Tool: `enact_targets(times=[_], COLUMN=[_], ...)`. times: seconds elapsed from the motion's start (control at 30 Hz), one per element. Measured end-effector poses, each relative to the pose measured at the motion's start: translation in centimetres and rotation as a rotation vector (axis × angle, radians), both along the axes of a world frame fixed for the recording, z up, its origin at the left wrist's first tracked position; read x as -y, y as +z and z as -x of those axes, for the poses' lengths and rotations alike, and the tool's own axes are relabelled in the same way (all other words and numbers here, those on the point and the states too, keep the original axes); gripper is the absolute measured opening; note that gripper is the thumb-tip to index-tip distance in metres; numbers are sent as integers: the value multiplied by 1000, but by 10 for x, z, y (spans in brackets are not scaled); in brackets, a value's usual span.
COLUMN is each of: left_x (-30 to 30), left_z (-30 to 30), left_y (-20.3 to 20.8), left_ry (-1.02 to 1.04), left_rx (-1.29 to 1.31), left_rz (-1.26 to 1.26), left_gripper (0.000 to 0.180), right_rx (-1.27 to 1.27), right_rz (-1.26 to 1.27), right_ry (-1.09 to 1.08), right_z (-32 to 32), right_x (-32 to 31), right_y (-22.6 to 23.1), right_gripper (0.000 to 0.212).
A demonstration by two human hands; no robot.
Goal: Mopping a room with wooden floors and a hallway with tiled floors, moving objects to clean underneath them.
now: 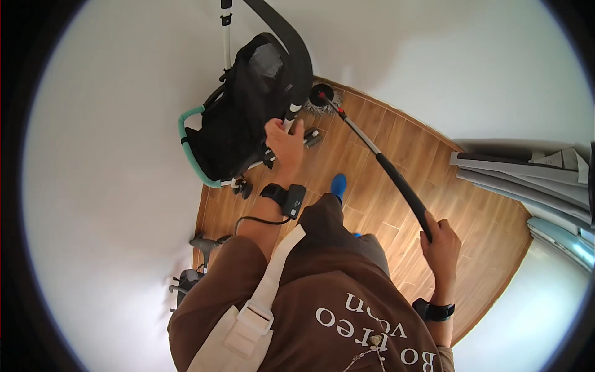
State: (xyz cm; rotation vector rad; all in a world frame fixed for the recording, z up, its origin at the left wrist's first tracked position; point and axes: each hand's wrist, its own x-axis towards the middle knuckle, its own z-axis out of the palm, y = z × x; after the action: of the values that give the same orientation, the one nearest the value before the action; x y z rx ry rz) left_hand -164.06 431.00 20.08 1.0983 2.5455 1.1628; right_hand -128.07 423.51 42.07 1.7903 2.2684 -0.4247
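Note:
My left hand (pixel 286 144) is closed round a white tube of the stroller's frame, just below its dark upper part. The stroller (pixel 248 105) has a black fabric seat and a mint-green bumper bar (pixel 193 162), and stands against the wall at the upper left. At the right, my right hand (pixel 441 245) grips the black grip end of a long mop (pixel 396 177). The mop's handle slants away to a round black head (pixel 321 95) with grey fringe, which lies on the floor in the far corner beside the stroller.
Wood-plank floor (pixel 396 142) runs between white walls with a brown skirting. Grey curtains (pixel 527 177) hang at the right. Behind my left arm stands a dark device with a handle (pixel 203 243), partly hidden. My feet wear blue coverings (pixel 338 186).

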Motion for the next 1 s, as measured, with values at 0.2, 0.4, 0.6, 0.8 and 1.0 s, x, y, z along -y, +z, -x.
enact_targets(times=[0.2,0.4,0.6,0.8,1.0], left_x=[-1,46,168,351,491], left_z=[28,20,-5,22,59], left_y=[-8,23,35,-36,-32], left_ry=[-241,-192,-86,206,606], left_rx=[63,185,169,2,174], left_rz=[124,249,20,-46,13], left_gripper=[37,29,47,44,44], right_rx=[69,91,-2,-46,10], right_rz=[103,352,467,534,576], right_ry=[-76,-66,-44,-14,6], right_z=[-17,-52,-88,-94,-130], right_x=[-31,-65,-51,-26,23], right_y=[3,-4,-27,-23,35], right_gripper=[58,69,72,69,69])
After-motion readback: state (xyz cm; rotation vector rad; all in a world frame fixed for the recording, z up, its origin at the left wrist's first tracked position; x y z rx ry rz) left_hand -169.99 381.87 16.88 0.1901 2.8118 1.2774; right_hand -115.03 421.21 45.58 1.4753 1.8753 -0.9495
